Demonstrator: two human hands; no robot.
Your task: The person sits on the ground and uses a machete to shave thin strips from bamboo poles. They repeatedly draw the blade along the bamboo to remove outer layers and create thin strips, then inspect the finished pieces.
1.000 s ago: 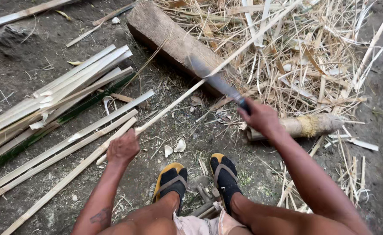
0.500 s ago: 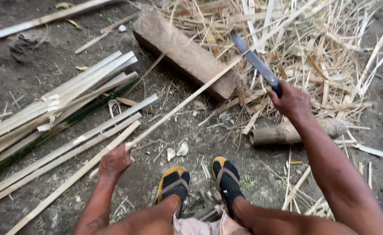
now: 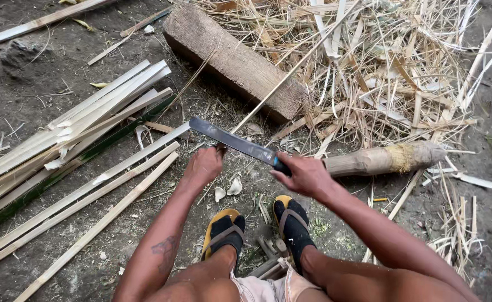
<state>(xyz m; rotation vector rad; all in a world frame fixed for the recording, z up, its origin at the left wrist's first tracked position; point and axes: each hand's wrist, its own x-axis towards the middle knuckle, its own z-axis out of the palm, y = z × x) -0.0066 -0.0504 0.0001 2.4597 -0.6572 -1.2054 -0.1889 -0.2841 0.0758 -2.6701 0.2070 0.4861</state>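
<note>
My right hand (image 3: 306, 175) grips the dark handle of a long flat-bladed knife (image 3: 232, 140), whose blade lies across to the left, low over the ground. My left hand (image 3: 204, 166) holds the near end of a thin bamboo strip (image 3: 290, 71) that slants up to the right over a wooden block (image 3: 232, 60). The blade's left part passes just above my left hand. My feet in yellow-soled sandals (image 3: 223, 235) are planted below both hands.
A stack of split bamboo slats (image 3: 72, 131) lies at the left, with more slats (image 3: 89, 196) nearer me. A heap of dry bamboo shavings (image 3: 391, 61) fills the upper right. A short bamboo stump (image 3: 388, 158) lies right of my right hand.
My right hand has swung the knife from raised at the right down and leftwards across the strip. My left hand has moved up and right along the strip.
</note>
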